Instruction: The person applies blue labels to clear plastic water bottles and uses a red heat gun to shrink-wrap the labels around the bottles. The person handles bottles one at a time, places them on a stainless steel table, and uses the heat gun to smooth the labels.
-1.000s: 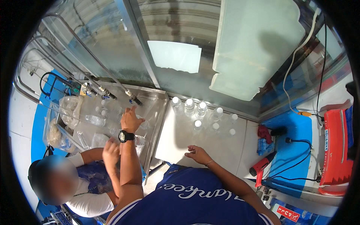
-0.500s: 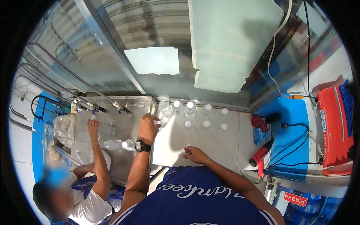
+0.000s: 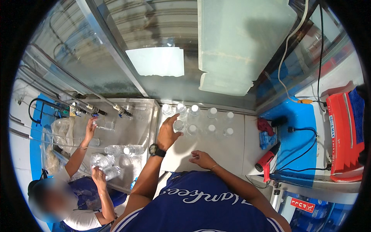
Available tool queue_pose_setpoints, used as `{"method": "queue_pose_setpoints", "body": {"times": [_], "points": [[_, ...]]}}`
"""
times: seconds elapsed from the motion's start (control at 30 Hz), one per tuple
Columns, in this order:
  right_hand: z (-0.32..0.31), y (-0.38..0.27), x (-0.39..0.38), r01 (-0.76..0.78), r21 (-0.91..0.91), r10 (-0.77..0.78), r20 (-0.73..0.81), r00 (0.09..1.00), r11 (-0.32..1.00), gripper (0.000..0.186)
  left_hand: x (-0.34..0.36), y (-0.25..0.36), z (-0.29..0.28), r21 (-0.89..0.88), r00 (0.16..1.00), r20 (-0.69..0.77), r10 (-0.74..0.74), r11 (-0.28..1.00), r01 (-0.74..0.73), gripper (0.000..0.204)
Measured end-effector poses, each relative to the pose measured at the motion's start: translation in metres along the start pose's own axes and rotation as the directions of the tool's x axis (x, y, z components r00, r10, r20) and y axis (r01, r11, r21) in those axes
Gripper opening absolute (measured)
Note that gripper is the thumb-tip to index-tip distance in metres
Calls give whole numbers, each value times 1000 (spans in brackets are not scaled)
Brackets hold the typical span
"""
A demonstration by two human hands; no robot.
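Note:
My left hand [image 3: 168, 133], with a black watch on the wrist, is wrapped around a clear plastic bottle [image 3: 178, 125] standing on the white counter [image 3: 232, 154]. Several capped clear bottles [image 3: 210, 120] stand in rows just beyond and to the right of it. My right hand [image 3: 201, 158] rests on the counter near its front edge, fingers loosely curled, holding nothing. I wear a blue jersey.
A steel basin [image 3: 148, 101] at the left holds bottles lying flat [image 3: 123, 149] under a row of taps [image 3: 96, 111]. A co-worker's hands [image 3: 91, 127] reach into it. A red heat gun [image 3: 266, 160], cables and a red-and-blue machine [image 3: 344, 135] are at the right.
My left hand has moved from the basin rightward to the counter, and now grips a standing bottle. The co-worker has raised one hand to the taps. My right hand stayed on the counter.

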State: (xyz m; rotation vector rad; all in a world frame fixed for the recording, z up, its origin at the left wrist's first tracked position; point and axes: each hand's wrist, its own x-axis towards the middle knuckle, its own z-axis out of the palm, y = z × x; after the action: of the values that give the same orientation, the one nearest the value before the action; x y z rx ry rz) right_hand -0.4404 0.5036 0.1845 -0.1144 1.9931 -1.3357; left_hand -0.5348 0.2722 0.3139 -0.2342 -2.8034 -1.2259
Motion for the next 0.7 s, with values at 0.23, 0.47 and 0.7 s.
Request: {"method": "queue_pose_setpoints", "body": {"times": [0.23, 0.47, 0.7], "points": [[-1, 8, -10, -86, 55, 86, -5, 996, 995, 67, -100, -19, -120, 550, 924, -261, -278, 744, 379, 91], [9, 6, -3, -34, 16, 33, 105, 994, 999, 67, -102, -56, -127, 376, 911, -235, -340, 832, 408, 25], [7, 1, 2, 16, -4, -16, 64, 998, 1000, 66, -44, -37, -74, 269, 963, -168, -211, 930, 250, 18]]}}
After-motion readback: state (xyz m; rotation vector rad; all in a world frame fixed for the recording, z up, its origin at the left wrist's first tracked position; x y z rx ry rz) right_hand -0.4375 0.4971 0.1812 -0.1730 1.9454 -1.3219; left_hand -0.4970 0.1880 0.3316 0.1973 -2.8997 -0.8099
